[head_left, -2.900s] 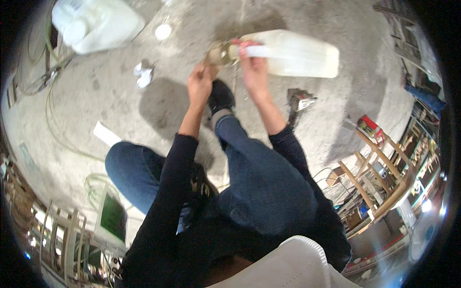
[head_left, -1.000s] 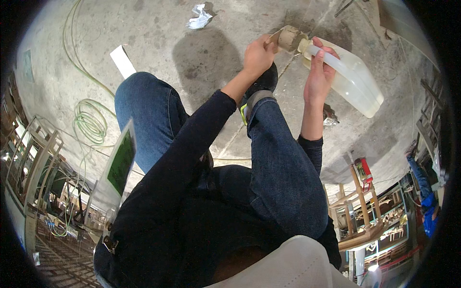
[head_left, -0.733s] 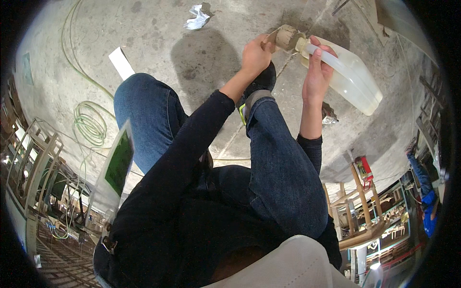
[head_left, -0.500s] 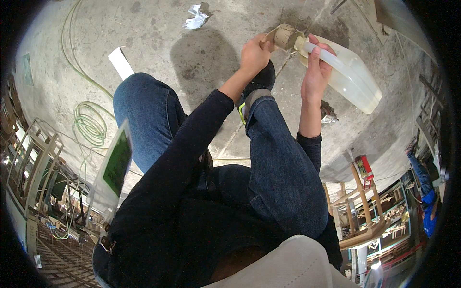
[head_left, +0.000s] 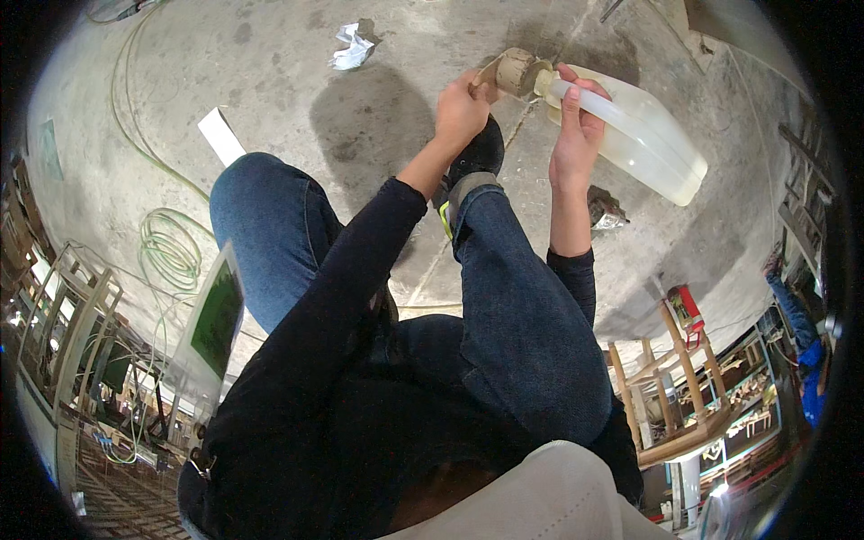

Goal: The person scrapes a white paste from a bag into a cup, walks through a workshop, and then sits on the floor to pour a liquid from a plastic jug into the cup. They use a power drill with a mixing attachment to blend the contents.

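My left hand (head_left: 463, 112) is closed around the near side of a tan, dirt-stained cup-like container (head_left: 515, 74), out over the floor past my shoe. Whether it grips a handle or the wall is hidden. My right hand (head_left: 577, 135) grips the handle of a large translucent white plastic jug (head_left: 661, 144). The jug lies tilted on its side, its neck pointing left at the cup's mouth, close against it. Some pale liquid seems to sit inside the jug. Any stream between neck and cup is too small to make out.
Crumpled white paper (head_left: 351, 47) and a white card-like piece (head_left: 220, 137) lie on the concrete floor. At left is a coiled pale green hose (head_left: 171, 249). A wooden stool (head_left: 677, 441) with a red item (head_left: 686, 310) stands at right. Near my right forearm lies crumpled foil-like scrap (head_left: 607, 212).
The whole picture has shifted slightly left. Both hands keep their hold, and the jug and cup stay together in nearly the same pose.
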{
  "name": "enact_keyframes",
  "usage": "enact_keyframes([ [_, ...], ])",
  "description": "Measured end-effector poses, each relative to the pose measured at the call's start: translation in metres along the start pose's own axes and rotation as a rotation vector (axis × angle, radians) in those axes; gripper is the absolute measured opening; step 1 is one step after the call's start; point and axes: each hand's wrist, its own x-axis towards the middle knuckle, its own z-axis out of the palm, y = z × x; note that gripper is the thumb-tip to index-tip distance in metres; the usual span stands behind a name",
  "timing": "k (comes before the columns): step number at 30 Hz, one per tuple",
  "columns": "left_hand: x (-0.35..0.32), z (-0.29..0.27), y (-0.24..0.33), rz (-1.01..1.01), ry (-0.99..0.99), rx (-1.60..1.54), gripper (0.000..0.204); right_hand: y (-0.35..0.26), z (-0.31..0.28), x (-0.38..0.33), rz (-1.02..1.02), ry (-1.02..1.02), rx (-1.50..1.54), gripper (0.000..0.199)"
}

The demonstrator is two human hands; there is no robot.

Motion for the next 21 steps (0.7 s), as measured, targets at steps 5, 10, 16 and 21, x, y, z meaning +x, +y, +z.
enact_keyframes([
  [5,0.0010,-0.0033,0.0021,-0.035,-0.066,0.010,0.029,0.0006,-0.0009,0.0004,-0.014,-0.002,0.002,0.017],
  [10,0.0005,-0.0032,0.0001,0.017,-0.015,0.002,0.022,0.0008,-0.0001,0.0005,-0.031,-0.019,0.015,0.017],
  [16,-0.0006,-0.0033,0.0024,0.004,-0.013,0.000,0.023,0.0000,-0.0005,-0.0002,-0.022,-0.019,0.004,0.016],
  [21,-0.0007,-0.0033,0.0031,0.000,-0.018,0.008,0.026,-0.0001,-0.0009,-0.0002,-0.017,-0.016,-0.005,0.015],
])
